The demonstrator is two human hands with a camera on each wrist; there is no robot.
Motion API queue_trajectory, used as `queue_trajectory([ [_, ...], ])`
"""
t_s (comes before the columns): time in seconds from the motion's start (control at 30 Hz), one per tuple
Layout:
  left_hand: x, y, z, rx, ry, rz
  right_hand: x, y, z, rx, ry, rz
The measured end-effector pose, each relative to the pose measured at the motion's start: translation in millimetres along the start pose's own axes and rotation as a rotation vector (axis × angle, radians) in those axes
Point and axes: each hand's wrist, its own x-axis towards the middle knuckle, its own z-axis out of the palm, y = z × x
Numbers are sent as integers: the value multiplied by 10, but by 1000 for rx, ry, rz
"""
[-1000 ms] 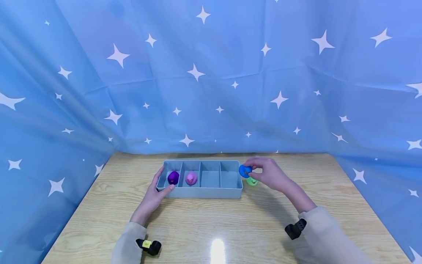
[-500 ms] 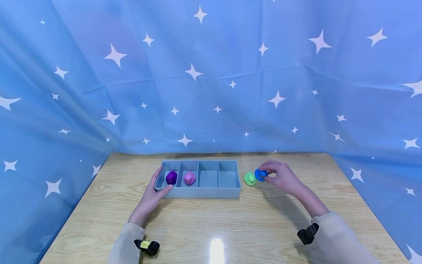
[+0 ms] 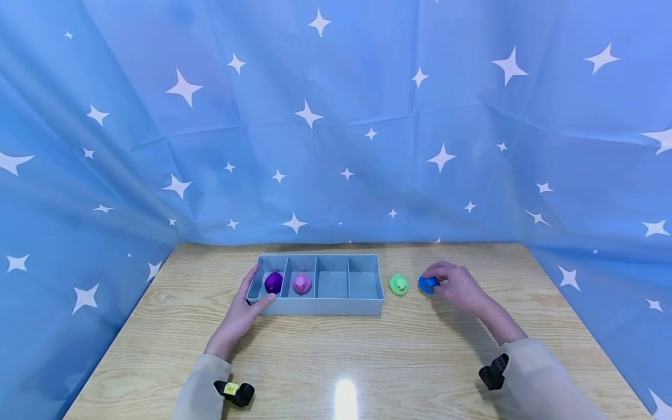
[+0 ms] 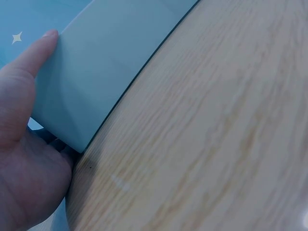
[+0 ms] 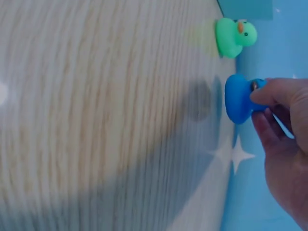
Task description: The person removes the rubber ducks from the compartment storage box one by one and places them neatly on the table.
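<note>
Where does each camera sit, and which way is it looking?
Head: worn on the head, looking forward and down at the tray and starry curtain; left hand, right hand and sleeves show.
Left wrist: worn there, looking at the left hand, the tray's outside and the table.
Right wrist: worn there, looking at the blue duck; the right hand shows, pinching it.
The head and right wrist views both show the green duck.

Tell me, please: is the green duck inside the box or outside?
Outside: the green duck sits on the table, just apart from the box.
</note>
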Motion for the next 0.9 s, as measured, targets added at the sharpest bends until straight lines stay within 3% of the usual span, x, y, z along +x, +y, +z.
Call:
queue_trajectory([
  [0.4, -12, 15, 2, -7, 0, 8, 10, 126, 69, 6, -18, 2],
  [0.9, -6, -15, -1, -7, -2, 9, 20, 127, 77, 22, -45, 4],
])
